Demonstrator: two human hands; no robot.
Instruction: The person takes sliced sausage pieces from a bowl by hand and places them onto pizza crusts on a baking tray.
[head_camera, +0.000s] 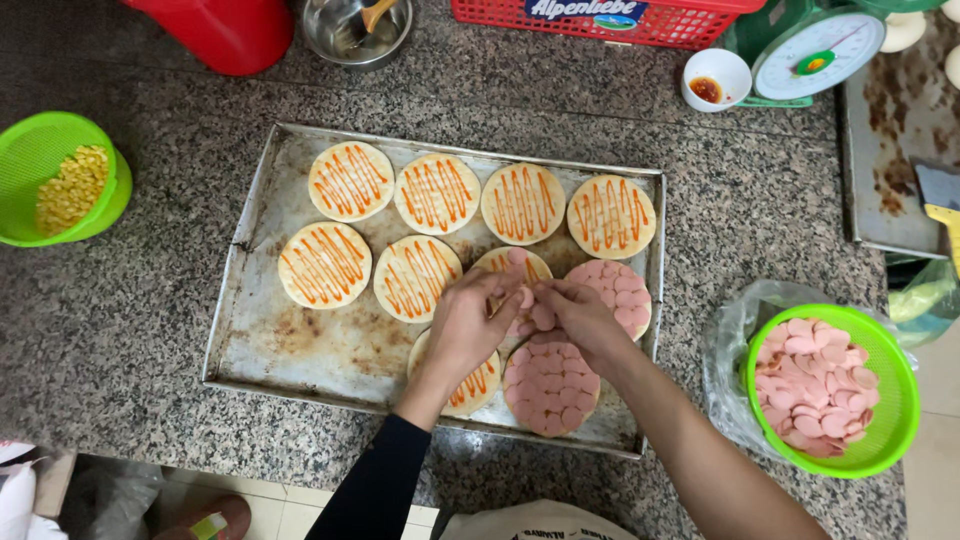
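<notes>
A worn metal baking tray (255, 335) on the granite counter holds several round dough bases striped with orange sauce (350, 181). Two bases at the right, one (552, 388) near the front edge and one (618, 292) behind it, are covered with pink sausage slices. My left hand (466, 325) and my right hand (575, 318) meet over a sauced base (510, 263) in the middle row, both pinching pink sausage slices (530, 300). One slice lies on that base's top edge. Another sauced base (476, 385) lies partly hidden under my left wrist.
A green bowl of pink sausage slices (830, 390) sits on a plastic bag at the right. A green bowl of corn kernels (62, 180) stands at the left. Behind the tray are a red container (225, 30), a steel bowl (358, 30), a red basket (600, 20), a small sauce cup (716, 78), a kitchen scale (815, 50) and a second tray (895, 150).
</notes>
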